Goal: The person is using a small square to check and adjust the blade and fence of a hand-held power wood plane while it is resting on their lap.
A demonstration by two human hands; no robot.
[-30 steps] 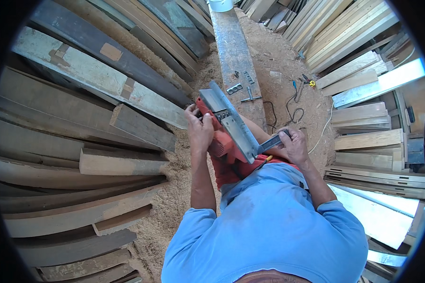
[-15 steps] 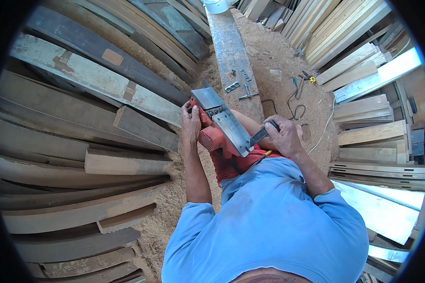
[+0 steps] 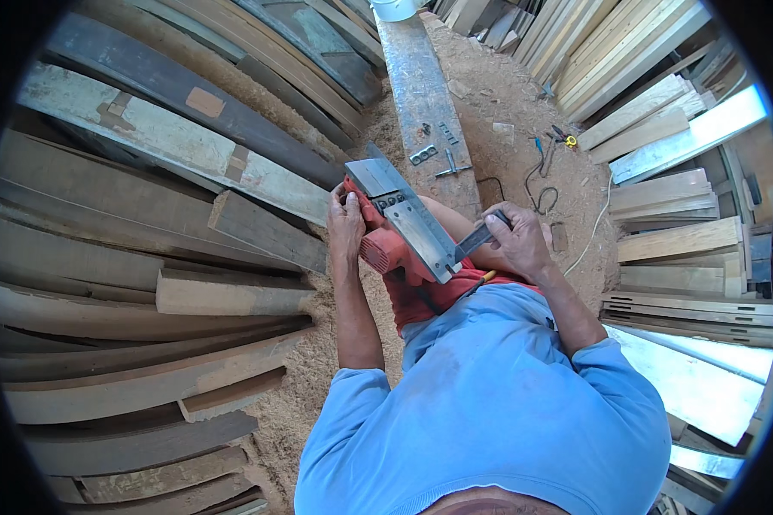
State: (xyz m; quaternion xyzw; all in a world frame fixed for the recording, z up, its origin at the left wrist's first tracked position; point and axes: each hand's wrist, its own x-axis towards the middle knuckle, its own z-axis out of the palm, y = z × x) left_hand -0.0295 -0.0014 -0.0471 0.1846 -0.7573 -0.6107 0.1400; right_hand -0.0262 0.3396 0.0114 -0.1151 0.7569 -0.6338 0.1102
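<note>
A red electric planer lies upside down across my lap, its metal sole facing up and the cutter slot showing near the middle. My left hand grips the planer's red body along its left side, fingers curled at the edge. In my right hand is a flat metal-bladed tool with a dark end; its exact kind is unclear. The blade's tip meets the near right corner of the sole. Between my thigh and the planer's near end lies a thin yellow-and-dark item.
Ahead stretches a worn plank bench bearing a T-handled wrench, a metal piece with holes and small parts. A dark cord and a yellow item lie on sawdust. Stacked boards line both sides.
My right hand and the flat metal tool have shifted slightly up and left, the blade tip staying at the sole's corner. My left hand and the planer look almost unchanged.
</note>
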